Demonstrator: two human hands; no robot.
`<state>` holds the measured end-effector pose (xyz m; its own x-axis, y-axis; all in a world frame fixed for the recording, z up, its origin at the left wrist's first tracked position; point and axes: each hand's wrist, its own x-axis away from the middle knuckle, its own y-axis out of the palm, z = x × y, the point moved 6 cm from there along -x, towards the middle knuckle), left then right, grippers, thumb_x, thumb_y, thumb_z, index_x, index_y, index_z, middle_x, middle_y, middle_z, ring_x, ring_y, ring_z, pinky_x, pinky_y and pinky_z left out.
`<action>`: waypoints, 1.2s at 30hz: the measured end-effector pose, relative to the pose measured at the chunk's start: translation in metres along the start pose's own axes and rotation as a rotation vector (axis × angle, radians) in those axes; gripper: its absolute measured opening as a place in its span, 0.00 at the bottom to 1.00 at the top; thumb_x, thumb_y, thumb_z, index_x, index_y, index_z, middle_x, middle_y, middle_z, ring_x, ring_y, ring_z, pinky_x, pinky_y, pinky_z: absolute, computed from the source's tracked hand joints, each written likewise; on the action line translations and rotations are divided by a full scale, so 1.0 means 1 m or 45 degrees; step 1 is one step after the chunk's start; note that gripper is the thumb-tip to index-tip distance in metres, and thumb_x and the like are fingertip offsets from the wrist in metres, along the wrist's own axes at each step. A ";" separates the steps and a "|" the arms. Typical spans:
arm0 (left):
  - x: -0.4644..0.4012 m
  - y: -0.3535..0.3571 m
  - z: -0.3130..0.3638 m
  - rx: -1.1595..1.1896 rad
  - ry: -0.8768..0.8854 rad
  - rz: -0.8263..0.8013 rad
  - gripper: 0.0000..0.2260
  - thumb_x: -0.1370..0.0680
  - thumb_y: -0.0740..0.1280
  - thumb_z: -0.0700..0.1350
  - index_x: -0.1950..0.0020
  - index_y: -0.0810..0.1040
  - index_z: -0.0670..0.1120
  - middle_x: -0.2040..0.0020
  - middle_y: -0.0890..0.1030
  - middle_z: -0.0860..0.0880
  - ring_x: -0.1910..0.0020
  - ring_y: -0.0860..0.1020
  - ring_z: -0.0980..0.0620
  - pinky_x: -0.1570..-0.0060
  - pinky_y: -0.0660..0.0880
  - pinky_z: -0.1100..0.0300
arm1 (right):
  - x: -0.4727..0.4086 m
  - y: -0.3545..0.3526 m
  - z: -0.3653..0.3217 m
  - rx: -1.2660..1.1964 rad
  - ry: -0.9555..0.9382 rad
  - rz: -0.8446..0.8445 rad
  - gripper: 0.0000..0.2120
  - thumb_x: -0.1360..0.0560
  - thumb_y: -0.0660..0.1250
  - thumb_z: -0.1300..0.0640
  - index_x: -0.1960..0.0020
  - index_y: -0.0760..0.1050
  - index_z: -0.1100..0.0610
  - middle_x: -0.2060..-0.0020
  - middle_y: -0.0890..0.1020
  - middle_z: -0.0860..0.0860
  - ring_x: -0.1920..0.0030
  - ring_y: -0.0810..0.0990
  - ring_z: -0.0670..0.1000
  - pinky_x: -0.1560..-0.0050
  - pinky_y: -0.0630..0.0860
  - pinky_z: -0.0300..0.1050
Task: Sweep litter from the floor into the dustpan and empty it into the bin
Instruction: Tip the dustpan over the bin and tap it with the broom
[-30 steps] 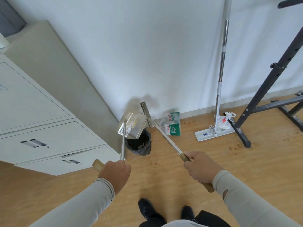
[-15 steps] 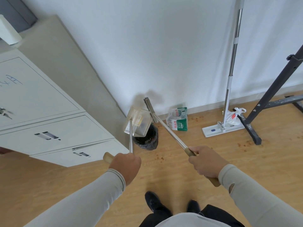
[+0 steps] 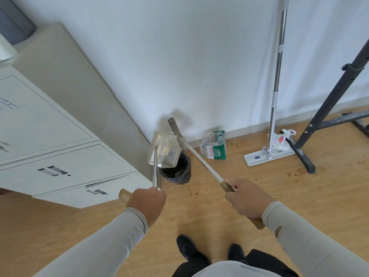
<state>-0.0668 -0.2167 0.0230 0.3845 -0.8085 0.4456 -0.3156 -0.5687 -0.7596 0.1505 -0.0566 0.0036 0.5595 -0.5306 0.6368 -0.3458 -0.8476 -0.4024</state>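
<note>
Fingers of the left hand [image 3: 146, 204] are curled tight around the wooden grip of the dustpan's metal handle, knuckles up, with the grip's butt end poking out to the left of the fist. The dustpan [image 3: 164, 149] is raised off the floor and tilted over the bin [image 3: 176, 169], its lower edge above the bin's black liner; a pale scrap lies in the pan. The bin stands on the floor [image 3: 219, 206] in the corner, between the cabinet [image 3: 60, 156] and the wall.

The right hand [image 3: 246, 198] is closed on the broom's wooden grip, fingers wrapped over the top, the grip's end showing under the wrist by the sleeve. The broom [image 3: 196, 158] slants up and away, its dark bristle head [image 3: 172, 122] raised near the wall, just behind the pan's far edge; whether they touch I cannot tell.

Brown crumbs [image 3: 193, 193] lie on the floor near the bin, and more are scattered to the right. A green pack [image 3: 214, 145] sits by the wall, and a mop [image 3: 274, 108] leans upright beside a white bag [image 3: 281, 139] and a black frame [image 3: 327, 104].
</note>
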 end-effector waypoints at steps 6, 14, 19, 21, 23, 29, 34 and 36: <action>-0.005 -0.007 -0.002 0.061 0.002 -0.023 0.10 0.19 0.64 0.42 0.37 0.74 0.49 0.47 0.80 0.48 0.51 0.83 0.44 0.56 0.75 0.53 | -0.005 -0.002 0.002 -0.010 0.034 -0.019 0.12 0.22 0.62 0.53 0.39 0.76 0.45 0.64 0.81 0.50 0.65 0.77 0.50 0.60 0.80 0.48; -0.002 -0.026 -0.014 0.150 -0.087 -0.036 0.16 0.22 0.64 0.40 0.34 0.73 0.50 0.44 0.81 0.49 0.47 0.83 0.45 0.50 0.78 0.51 | 0.010 -0.025 -0.007 -0.146 -0.011 -0.053 0.12 0.19 0.61 0.58 0.39 0.73 0.45 0.66 0.78 0.52 0.71 0.72 0.47 0.72 0.71 0.39; 0.009 -0.061 -0.047 0.454 -0.275 0.086 0.11 0.20 0.59 0.43 0.40 0.74 0.55 0.55 0.78 0.53 0.51 0.82 0.46 0.57 0.72 0.55 | 0.027 -0.049 -0.032 -0.476 -0.072 -0.170 0.16 0.21 0.58 0.65 0.38 0.78 0.56 0.69 0.77 0.55 0.74 0.73 0.49 0.75 0.70 0.40; 0.014 -0.076 -0.068 0.626 -0.367 0.154 0.07 0.18 0.57 0.46 0.46 0.75 0.54 0.60 0.77 0.55 0.58 0.79 0.48 0.60 0.72 0.56 | 0.038 -0.060 -0.048 -0.625 -0.089 -0.230 0.17 0.21 0.59 0.66 0.38 0.79 0.55 0.68 0.76 0.56 0.74 0.73 0.50 0.76 0.69 0.39; 0.019 -0.087 -0.092 0.866 -0.464 0.192 0.06 0.18 0.59 0.47 0.48 0.76 0.53 0.58 0.80 0.53 0.60 0.79 0.50 0.58 0.75 0.55 | 0.052 -0.068 -0.069 -0.646 -0.144 -0.311 0.13 0.21 0.60 0.64 0.42 0.81 0.61 0.66 0.75 0.57 0.74 0.72 0.50 0.76 0.67 0.40; 0.045 -0.085 -0.147 1.715 -0.679 0.359 0.05 0.25 0.68 0.38 0.56 0.80 0.48 0.49 0.84 0.49 0.52 0.81 0.47 0.55 0.75 0.56 | 0.089 -0.087 -0.126 -0.844 -0.362 -0.273 0.09 0.21 0.61 0.56 0.55 0.77 0.57 0.68 0.73 0.55 0.75 0.65 0.50 0.75 0.60 0.39; 0.067 -0.055 -0.141 2.136 -0.729 0.204 0.03 0.23 0.66 0.37 0.56 0.75 0.44 0.59 0.80 0.43 0.75 0.70 0.51 0.72 0.64 0.60 | 0.105 -0.090 -0.153 -0.877 -0.385 -0.088 0.12 0.22 0.57 0.58 0.59 0.76 0.53 0.68 0.71 0.55 0.76 0.63 0.50 0.76 0.60 0.36; 0.072 -0.045 -0.134 2.191 -0.715 0.078 0.04 0.22 0.65 0.38 0.56 0.76 0.40 0.62 0.80 0.40 0.78 0.66 0.51 0.73 0.64 0.59 | 0.111 -0.088 -0.161 -0.899 -0.390 -0.047 0.13 0.19 0.58 0.53 0.59 0.76 0.53 0.69 0.72 0.55 0.77 0.64 0.49 0.78 0.61 0.36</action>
<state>-0.1410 -0.2700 0.1529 0.7386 -0.4711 0.4823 0.6741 0.5268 -0.5178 0.1220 -0.0417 0.2152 0.7281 -0.5642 0.3894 -0.6640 -0.7215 0.1962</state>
